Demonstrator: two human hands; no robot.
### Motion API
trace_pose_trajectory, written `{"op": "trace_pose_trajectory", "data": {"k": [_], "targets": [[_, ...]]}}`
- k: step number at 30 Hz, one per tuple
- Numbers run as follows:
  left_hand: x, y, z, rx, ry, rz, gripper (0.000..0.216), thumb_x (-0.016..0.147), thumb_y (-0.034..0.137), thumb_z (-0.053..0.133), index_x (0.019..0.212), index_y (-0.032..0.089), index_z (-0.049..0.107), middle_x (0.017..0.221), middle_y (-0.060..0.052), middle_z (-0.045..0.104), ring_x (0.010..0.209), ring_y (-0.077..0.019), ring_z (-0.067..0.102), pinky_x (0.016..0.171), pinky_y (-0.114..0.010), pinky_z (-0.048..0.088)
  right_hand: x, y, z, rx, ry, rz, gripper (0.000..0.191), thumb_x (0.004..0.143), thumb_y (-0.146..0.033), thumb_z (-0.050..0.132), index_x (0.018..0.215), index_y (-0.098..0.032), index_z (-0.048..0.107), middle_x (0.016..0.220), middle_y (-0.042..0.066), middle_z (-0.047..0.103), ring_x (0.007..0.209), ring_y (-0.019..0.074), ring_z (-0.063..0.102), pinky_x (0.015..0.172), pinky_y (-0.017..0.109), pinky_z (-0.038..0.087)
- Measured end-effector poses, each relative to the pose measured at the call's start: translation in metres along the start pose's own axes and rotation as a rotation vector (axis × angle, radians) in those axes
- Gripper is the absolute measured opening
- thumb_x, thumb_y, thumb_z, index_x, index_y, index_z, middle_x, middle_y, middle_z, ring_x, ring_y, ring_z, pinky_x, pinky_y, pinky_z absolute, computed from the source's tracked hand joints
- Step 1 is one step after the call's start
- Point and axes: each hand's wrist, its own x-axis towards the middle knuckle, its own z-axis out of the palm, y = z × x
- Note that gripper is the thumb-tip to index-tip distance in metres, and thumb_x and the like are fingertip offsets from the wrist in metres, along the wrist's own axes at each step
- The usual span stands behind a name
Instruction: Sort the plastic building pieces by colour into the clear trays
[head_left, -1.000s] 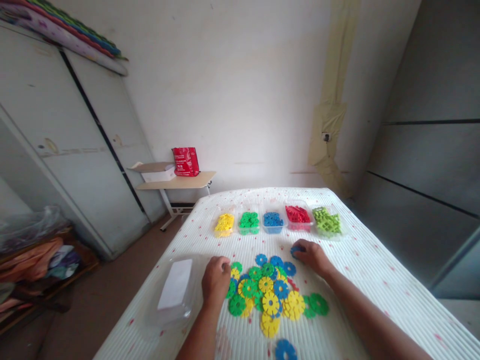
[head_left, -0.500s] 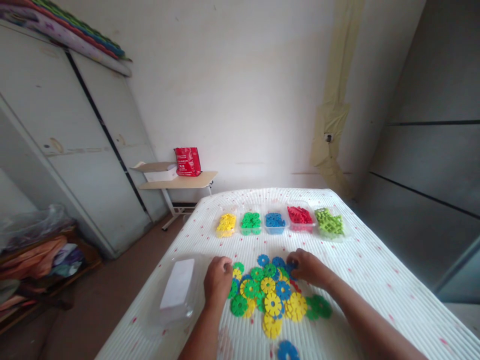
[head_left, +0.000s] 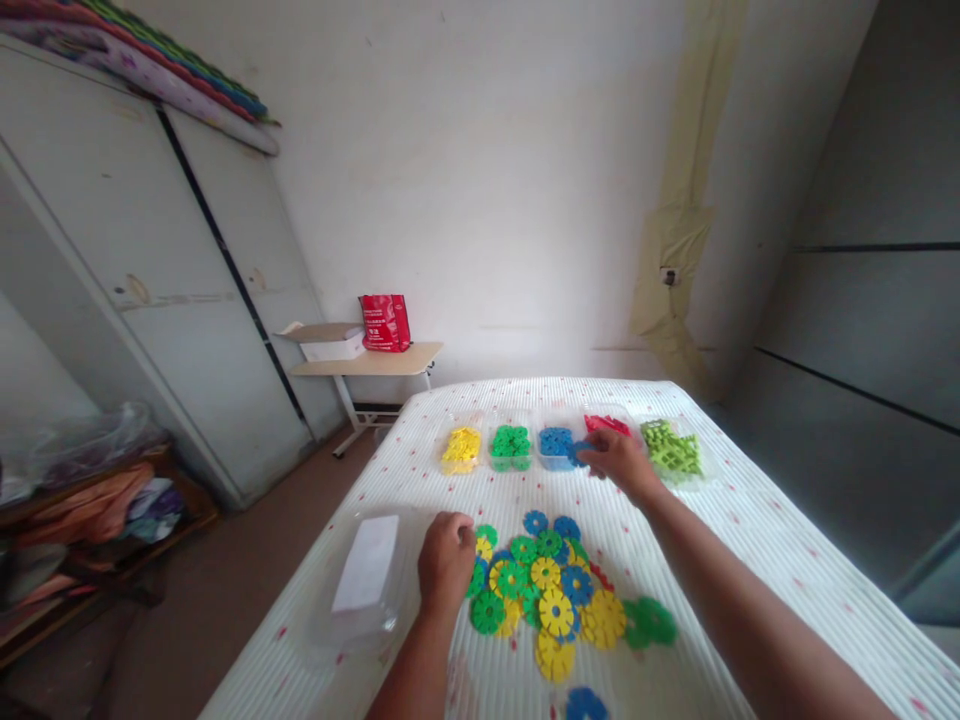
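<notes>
Hands: right hand (head_left: pixel 619 462) stretched forward over the row of clear plastic tubs, left hand (head_left: pixel 445 562) curled at the near-left edge of the loose pile.
Right fingers: pinched narrow on a blue gear-shaped plastic disc (head_left: pixel 579 453), held just at the right rim of the clear tub of blue discs (head_left: pixel 553 445).
Left fingers: folded under against the pile; whether they grip a piece cannot be told.
Pile: loose heap of yellow, green and blue gear-shaped plastic discs (head_left: pixel 551 592) lying on the white ribbed, red-speckled cloth covering the counter (head_left: pixel 720 520), between the two forearms; one blue disc (head_left: pixel 586 704) lies apart at the near edge.
Tubs: in a line across the far part of the counter, from left, the tub of yellow pieces (head_left: pixel 460 448), tub of green discs (head_left: pixel 511 446), the blue tub, tub of red pieces (head_left: pixel 606 424) partly hidden behind the right hand, and tub of lime-green pieces (head_left: pixel 671 448).
Left of pile: empty clear plastic box with a white label (head_left: pixel 365 575), just beside the left hand.
Background: small wooden side table carrying a red bag (head_left: pixel 385 322) against the wall.
</notes>
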Motion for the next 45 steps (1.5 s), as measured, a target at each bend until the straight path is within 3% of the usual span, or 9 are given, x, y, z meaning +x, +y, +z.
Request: {"op": "trace_pose_trajectory", "data": {"k": [3,9,14,17,21,24,28,32,45], "targets": [[0.0,-0.001,0.0,-0.008,0.007,0.0,0.016,0.074,0.013,0.045,0.075,0.019,0.06,0.082,-0.002,0.06,0.082,-0.0134,0.055,0.076,-0.023,0.039,0.02,-0.012,0.003,0.01,0.05,-0.029,0.032,0.087,-0.033,0.05,0.114,-0.016,0.052,0.113,0.007,0.054,0.095,0.0179,0.056,0.08,0.038,0.049],[0.0,-0.001,0.0,0.011,0.005,0.007,0.016,0.075,0.012,0.045,0.074,0.019,0.06,0.081,-0.002,0.06,0.08,-0.0137,0.055,0.074,-0.023,0.039,0.014,-0.012,0.009,0.008,0.065,-0.048,0.03,0.087,-0.033,0.049,0.113,-0.017,0.052,0.113,0.007,0.055,0.094,0.0175,0.056,0.08,0.038,0.049],[0.0,-0.001,0.001,0.041,0.003,-0.005,0.016,0.075,0.013,0.046,0.075,0.019,0.061,0.081,-0.002,0.06,0.081,-0.0143,0.055,0.073,-0.023,0.039,-0.026,0.009,-0.001,0.011,-0.009,-0.048,0.019,0.083,-0.033,0.053,0.082,-0.015,0.058,0.075,0.001,0.059,0.06,0.0106,0.055,0.055,0.025,0.047],[0.001,-0.002,0.002,0.032,0.002,-0.002,0.015,0.074,0.013,0.047,0.075,0.019,0.061,0.081,-0.002,0.06,0.081,-0.0138,0.056,0.075,-0.023,0.039,-0.05,0.029,-0.013,0.058,-0.174,-0.031,0.015,0.075,-0.03,0.055,0.07,-0.017,0.052,0.059,-0.003,0.05,0.049,0.0085,0.048,0.046,0.022,0.04],[0.002,-0.003,0.003,0.036,0.009,0.003,0.016,0.074,0.013,0.047,0.075,0.02,0.061,0.082,-0.002,0.061,0.082,-0.0142,0.056,0.076,-0.024,0.04,-0.076,0.047,-0.031,0.082,-0.521,0.054,0.014,0.07,-0.029,0.056,0.076,-0.017,0.054,0.057,-0.005,0.047,0.047,0.007,0.042,0.044,0.02,0.034],[0.002,-0.003,0.003,0.04,0.009,0.01,0.016,0.074,0.014,0.046,0.076,0.019,0.062,0.083,-0.003,0.062,0.083,-0.0152,0.056,0.076,-0.024,0.04,-0.09,0.049,-0.04,-0.003,-0.629,0.031,0.017,0.069,-0.028,0.058,0.082,-0.016,0.058,0.061,-0.003,0.05,0.052,0.0082,0.044,0.048,0.02,0.034],[0.001,-0.003,0.002,0.047,0.009,0.009,0.017,0.075,0.014,0.046,0.076,0.019,0.062,0.083,-0.003,0.062,0.082,-0.0153,0.057,0.076,-0.024,0.041,-0.101,0.043,-0.039,-0.263,-0.585,-0.023,0.032,0.057,-0.019,0.064,0.089,-0.019,0.061,0.081,0.0,0.057,0.069,0.0126,0.05,0.056,0.02,0.035],[0.001,-0.002,0.002,0.057,0.001,0.006,0.017,0.075,0.014,0.046,0.076,0.02,0.062,0.082,-0.003,0.062,0.082,-0.0148,0.057,0.075,-0.024,0.04,-0.11,0.038,-0.03,-0.432,-0.568,-0.101,0.029,0.055,-0.017,0.062,0.084,-0.019,0.06,0.083,0.0,0.056,0.071,0.0134,0.049,0.059,0.022,0.033],[0.001,-0.001,0.001,0.041,0.002,-0.002,0.017,0.075,0.013,0.046,0.076,0.019,0.062,0.083,-0.003,0.062,0.082,-0.0144,0.056,0.075,-0.023,0.04,-0.113,0.032,-0.019,-0.496,-0.533,-0.101,0.018,0.053,-0.017,0.059,0.07,-0.018,0.052,0.074,-0.002,0.054,0.065,0.0115,0.044,0.054,0.022,0.026]]}}
